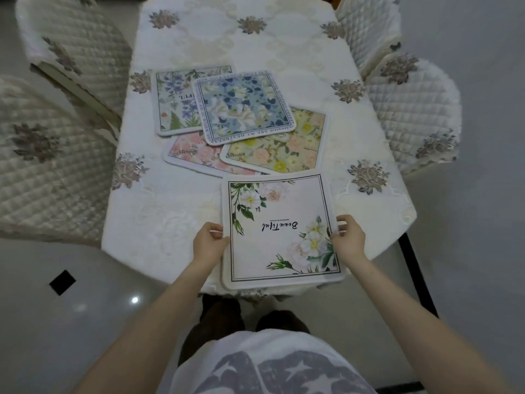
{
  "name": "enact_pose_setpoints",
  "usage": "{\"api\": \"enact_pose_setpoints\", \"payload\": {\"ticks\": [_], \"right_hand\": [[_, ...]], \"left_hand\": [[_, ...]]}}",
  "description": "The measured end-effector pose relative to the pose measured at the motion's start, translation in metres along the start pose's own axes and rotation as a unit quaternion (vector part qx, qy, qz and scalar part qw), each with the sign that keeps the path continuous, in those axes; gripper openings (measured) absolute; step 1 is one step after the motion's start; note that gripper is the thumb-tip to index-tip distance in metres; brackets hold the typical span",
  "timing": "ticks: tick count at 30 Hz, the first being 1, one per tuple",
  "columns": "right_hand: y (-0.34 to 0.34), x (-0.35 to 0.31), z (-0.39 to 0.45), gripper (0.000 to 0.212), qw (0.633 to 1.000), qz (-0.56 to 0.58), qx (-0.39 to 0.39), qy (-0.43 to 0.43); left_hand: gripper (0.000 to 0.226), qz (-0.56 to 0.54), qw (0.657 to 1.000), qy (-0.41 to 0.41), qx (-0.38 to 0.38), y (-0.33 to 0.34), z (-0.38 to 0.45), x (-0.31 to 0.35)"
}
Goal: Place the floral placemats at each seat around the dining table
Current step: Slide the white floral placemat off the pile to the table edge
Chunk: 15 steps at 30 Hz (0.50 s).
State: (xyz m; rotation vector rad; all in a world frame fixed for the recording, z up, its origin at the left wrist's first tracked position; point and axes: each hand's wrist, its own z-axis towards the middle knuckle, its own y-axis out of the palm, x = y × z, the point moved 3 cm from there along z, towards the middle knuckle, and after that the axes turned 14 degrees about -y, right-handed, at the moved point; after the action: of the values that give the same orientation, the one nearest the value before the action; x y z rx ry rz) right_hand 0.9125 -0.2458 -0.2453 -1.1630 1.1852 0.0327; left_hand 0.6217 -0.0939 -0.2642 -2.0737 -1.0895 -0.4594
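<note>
A white placemat (279, 228) with white roses and the word "Beautiful" lies at the near end of the dining table (176, 217). My left hand (208, 243) pinches its left edge and my right hand (348, 237) pinches its right edge. Beyond it lies a loose pile of other floral placemats: a blue one (243, 106) on top, a lavender one (173, 103) at the left, a pink one (193, 155) and a yellow one (284, 149) underneath.
A cream embroidered cloth covers the table. Two quilted chairs stand on the left (51, 166) (74, 44) and two on the right (412, 115) (366, 24). Glossy grey floor surrounds the table; my feet are at its near end.
</note>
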Motion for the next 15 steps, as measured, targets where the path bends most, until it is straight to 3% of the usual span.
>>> {"api": "enact_pose_setpoints", "payload": {"ticks": [8,15], "right_hand": [[-0.025,0.039,-0.011,0.035,0.999,0.001,-0.038,-0.020],[-0.021,0.044,-0.003,0.023,0.995,-0.029,-0.074,-0.056]], "left_hand": [[0.023,0.021,0.999,-0.016,0.046,0.039,-0.037,-0.026],[0.021,0.028,0.994,0.038,0.103,0.043,-0.043,-0.018]]}}
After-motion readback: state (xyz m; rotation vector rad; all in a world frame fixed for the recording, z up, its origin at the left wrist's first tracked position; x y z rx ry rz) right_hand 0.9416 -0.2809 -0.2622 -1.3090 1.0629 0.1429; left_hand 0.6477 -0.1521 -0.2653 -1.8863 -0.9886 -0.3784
